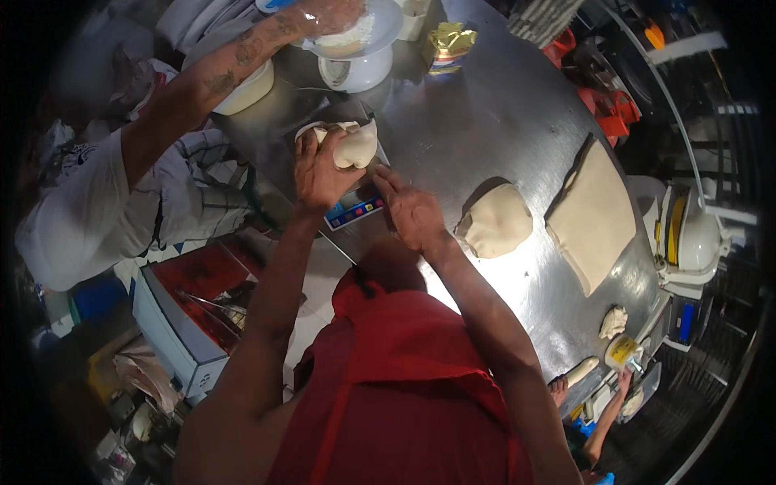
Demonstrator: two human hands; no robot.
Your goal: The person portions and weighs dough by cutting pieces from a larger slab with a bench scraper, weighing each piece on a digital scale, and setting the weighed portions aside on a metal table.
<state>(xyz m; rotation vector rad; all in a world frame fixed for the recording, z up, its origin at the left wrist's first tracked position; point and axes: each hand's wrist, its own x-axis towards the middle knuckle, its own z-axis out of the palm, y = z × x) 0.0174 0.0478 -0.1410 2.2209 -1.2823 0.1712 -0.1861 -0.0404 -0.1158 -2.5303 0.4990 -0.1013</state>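
Observation:
My left hand (pixel 318 178) is closed around a pale, folded lump of dough (pixel 356 147) over the steel plate of a digital scale. The scale's blue front panel (pixel 354 212) faces me. Close to the right side of the scale is my right hand (pixel 414 217), its thumb and forefinger pointing toward the dough. Its other fingers are curled under, and whatever they hold, if anything, is hidden. To the right, a rounded slab of dough (pixel 497 220) lies on the steel table (pixel 453 137). Beyond it rests a larger flat dough sheet (pixel 596 218).
A co-worker's arm (pixel 218 85) reaches over a white scale (pixel 356 71) at the far side. A gold foil packet (pixel 450 47) stands nearby. Another person's hand (pixel 622 380) is by a yellow-and-white tub (pixel 622 353). A small dough piece (pixel 613 322) lies at the right edge.

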